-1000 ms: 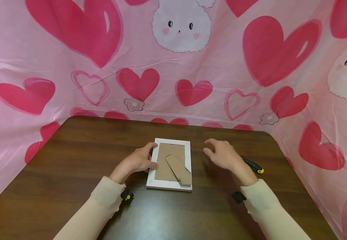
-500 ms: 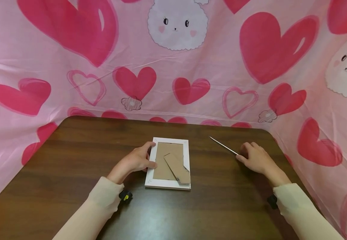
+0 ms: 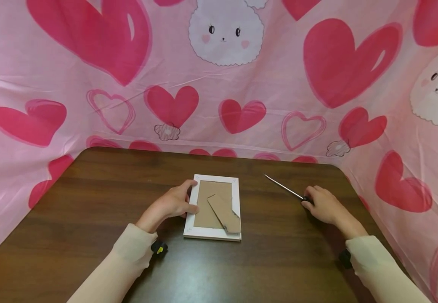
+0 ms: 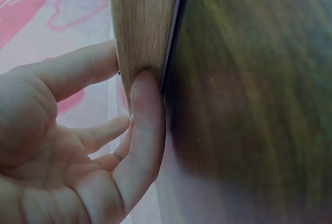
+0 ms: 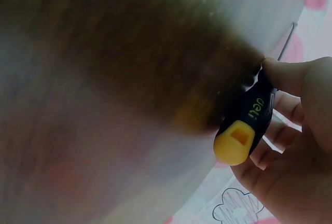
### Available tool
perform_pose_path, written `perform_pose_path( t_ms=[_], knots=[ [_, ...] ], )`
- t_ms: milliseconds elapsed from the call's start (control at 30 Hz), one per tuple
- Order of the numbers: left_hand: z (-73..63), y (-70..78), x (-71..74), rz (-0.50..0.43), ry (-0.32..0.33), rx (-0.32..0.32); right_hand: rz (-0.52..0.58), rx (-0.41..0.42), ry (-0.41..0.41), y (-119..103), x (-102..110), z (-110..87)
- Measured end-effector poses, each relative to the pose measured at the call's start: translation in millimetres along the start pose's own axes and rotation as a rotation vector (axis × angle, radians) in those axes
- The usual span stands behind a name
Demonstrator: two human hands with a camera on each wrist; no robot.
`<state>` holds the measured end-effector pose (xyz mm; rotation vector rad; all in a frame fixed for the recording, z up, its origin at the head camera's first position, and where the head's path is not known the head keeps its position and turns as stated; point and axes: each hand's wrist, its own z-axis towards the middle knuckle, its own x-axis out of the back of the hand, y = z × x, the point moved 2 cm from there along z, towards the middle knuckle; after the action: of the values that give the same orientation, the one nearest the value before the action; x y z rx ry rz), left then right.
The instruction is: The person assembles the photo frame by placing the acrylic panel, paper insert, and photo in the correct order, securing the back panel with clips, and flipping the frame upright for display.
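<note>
A white picture frame [image 3: 212, 234] lies face down on the table, its brown backing board [image 3: 215, 188] and slanted cardboard stand leg [image 3: 226, 214] facing up. My left hand [image 3: 170, 203] holds its left side, thumb on the border. In the left wrist view, fingers touch the wood-grained edge of the frame [image 4: 142, 27]. Off to the right, my right hand [image 3: 324, 205] grips a screwdriver [image 3: 284, 186] by its handle, the thin metal shaft pointing to the back left. The right wrist view shows the black handle [image 5: 254, 110] with its yellow end; the fingers partly cover it.
The dark wooden table [image 3: 90, 202] reaches to a pink cloth [image 3: 211, 80] with hearts and rabbit faces, which hangs behind it and along both sides. Black wrist cameras [image 3: 159, 247] sit at both cuffs.
My right hand has moved right, away from the frame's side, and taken hold of the screwdriver's handle. The left hand and the picture frame have stayed in place.
</note>
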<state>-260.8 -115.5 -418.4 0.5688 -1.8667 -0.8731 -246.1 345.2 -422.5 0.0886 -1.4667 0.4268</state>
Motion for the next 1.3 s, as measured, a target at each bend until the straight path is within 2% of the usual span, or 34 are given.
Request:
perform_pose_path(
  t_ms=[267,500,667,867,1100,1300],
  knots=[
    [2.1,-1.3,-0.7,0.003,0.004,0.001,0.057,0.010,-0.027,-0.9,4.2,0.4],
    [1.8,-0.2,0.6,-0.002,-0.013,-0.003,0.121,-0.004,-0.042,-12.4,19.3,5.5],
    [-1.3,1.1,1.3,-0.005,-0.007,-0.009,0.140,-0.004,-0.070,-34.0,33.3,13.7],
    [-1.2,-1.4,1.0,0.000,0.000,-0.013,0.077,0.043,-0.085,-70.6,45.2,25.5],
    [-0.1,-2.3,0.7,0.004,0.000,-0.016,0.014,0.130,-0.064,-109.4,47.4,38.8],
    [0.1,-1.8,0.8,0.003,-0.002,-0.018,-0.035,0.175,-0.054,-123.5,38.9,47.0]
  ],
)
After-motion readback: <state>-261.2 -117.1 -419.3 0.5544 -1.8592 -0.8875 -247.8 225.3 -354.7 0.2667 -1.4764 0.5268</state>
